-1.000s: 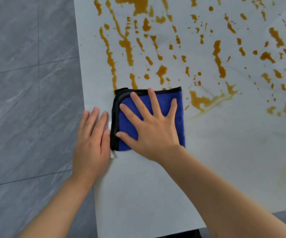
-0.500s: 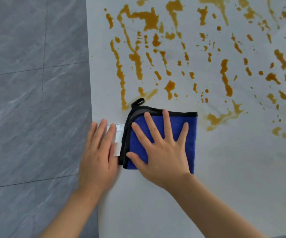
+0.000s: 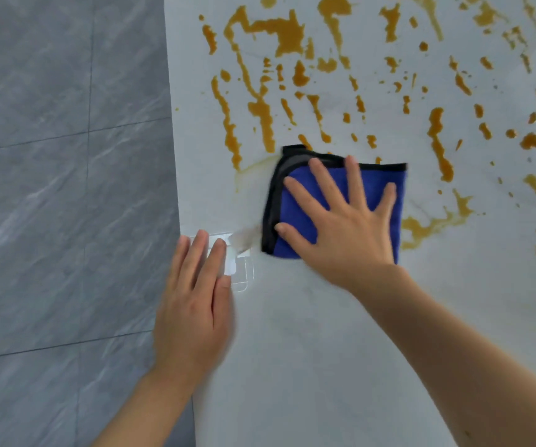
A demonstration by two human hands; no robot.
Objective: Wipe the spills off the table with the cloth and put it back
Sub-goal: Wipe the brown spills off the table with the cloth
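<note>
At the left of the frame my left hand (image 3: 195, 301) lies flat on the bench (image 3: 308, 366) at its edge, fingers straight and close together, the fingertips over a clear plastic holder (image 3: 242, 272) stuck to the surface. If I lean on it, I could crack or shift that holder.

Just right of it, in the middle of the frame, the blue cloth (image 3: 379, 188) lies folded on the bench under my right hand (image 3: 340, 227), whose fingers are spread wide and pressing down. A pale smear (image 3: 247, 171) trails at the cloth's upper left, so I judge the risk is dragging liquid thin instead of lifting it.

Across the upper middle and right, the orange spills (image 3: 279, 30) are many and scattered. One folded face may soak through and re-streak, and strokes toward the left edge could push drips onto the grey floor (image 3: 50, 188).
</note>
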